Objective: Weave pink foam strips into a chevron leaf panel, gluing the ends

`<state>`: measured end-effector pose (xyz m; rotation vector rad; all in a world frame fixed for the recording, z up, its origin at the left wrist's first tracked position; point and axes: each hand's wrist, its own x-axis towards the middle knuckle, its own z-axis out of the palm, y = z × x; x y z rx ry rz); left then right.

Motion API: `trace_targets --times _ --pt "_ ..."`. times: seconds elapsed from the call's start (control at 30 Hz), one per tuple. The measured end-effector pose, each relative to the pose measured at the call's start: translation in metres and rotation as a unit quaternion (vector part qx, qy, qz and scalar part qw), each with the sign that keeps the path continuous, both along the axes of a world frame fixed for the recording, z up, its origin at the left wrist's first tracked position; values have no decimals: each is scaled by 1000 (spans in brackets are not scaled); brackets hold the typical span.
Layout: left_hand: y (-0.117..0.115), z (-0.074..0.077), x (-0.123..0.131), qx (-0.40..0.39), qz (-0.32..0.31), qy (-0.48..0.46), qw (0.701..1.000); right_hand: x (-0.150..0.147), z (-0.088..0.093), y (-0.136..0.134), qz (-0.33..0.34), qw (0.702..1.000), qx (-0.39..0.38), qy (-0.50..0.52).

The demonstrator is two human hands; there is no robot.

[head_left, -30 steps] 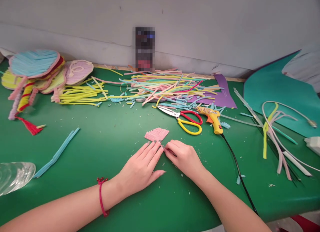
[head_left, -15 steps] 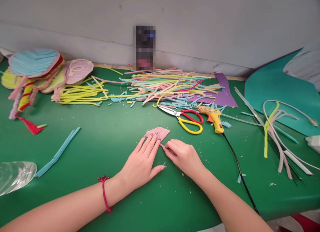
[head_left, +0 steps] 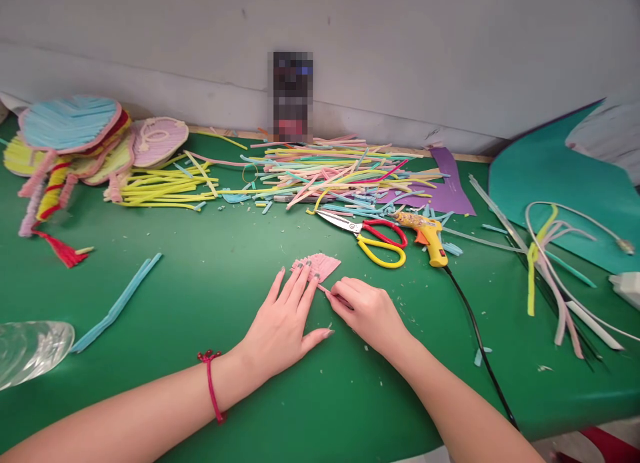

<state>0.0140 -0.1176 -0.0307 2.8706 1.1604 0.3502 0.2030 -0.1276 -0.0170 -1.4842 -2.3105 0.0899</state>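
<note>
On the green table a pink pleated piece (head_left: 325, 266) made of pipe cleaners lies flat, fanned out. My left hand (head_left: 283, 320) rests on it with fingers stretched and spread, covering its lower left part. My right hand (head_left: 367, 313) is just right of it, thumb and fingers pinched on the end of a thin pink pipe cleaner (head_left: 323, 288) that runs to the piece's lower edge. Scissors (head_left: 363, 230) with one red and one yellow handle lie beyond my right hand. Beside them is a yellow glue gun (head_left: 431, 240).
A heap of coloured pipe cleaners (head_left: 330, 173) lies along the wall, below an upright pixelated dark object (head_left: 293, 96). Finished fans (head_left: 70, 124) are stacked back left. Blue pipe cleaners (head_left: 120, 303) and a clear container (head_left: 33, 353) are at left. The glue gun's cord (head_left: 480, 343) crosses the right side.
My left fingers have drawn back slightly toward me, so a little more of the pink piece shows. My right hand keeps its pinch almost in place.
</note>
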Motion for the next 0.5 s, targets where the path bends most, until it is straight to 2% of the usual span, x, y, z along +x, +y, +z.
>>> trace_targets --times 0.5 --pt "0 -1 1 17 4 -2 1000 -2 0 1 -5 1000 -5 2"
